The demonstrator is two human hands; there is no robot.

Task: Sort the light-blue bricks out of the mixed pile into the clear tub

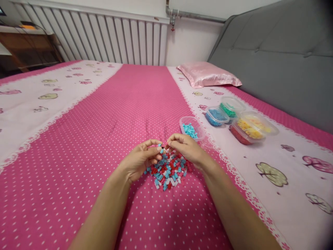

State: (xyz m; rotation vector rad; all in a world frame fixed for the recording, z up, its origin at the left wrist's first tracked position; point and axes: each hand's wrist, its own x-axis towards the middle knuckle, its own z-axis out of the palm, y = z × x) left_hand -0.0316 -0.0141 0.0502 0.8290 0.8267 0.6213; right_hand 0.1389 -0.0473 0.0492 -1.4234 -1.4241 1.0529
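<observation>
A pile of tiny toy building bricks (170, 173) in light blue, red, pink and white lies on the bed between my wrists. Just above its far side, my left hand (142, 156) pinches a small light blue brick (161, 151) between thumb and forefinger. My right hand (185, 147) is closed in a pinch close to the left fingertips. Something small and reddish shows at its fingertips, too small to make out clearly. Behind my right hand stands an open clear plastic box (199, 133) with light blue bricks (189, 130) inside.
Farther right on the bed are clear containers of blue pieces (215, 116), green pieces (228, 109), yellow pieces (248, 128) and red pieces (238, 136). A pink pillow (208, 74) lies by the grey headboard (275, 52). A white radiator (104, 34) lines the wall.
</observation>
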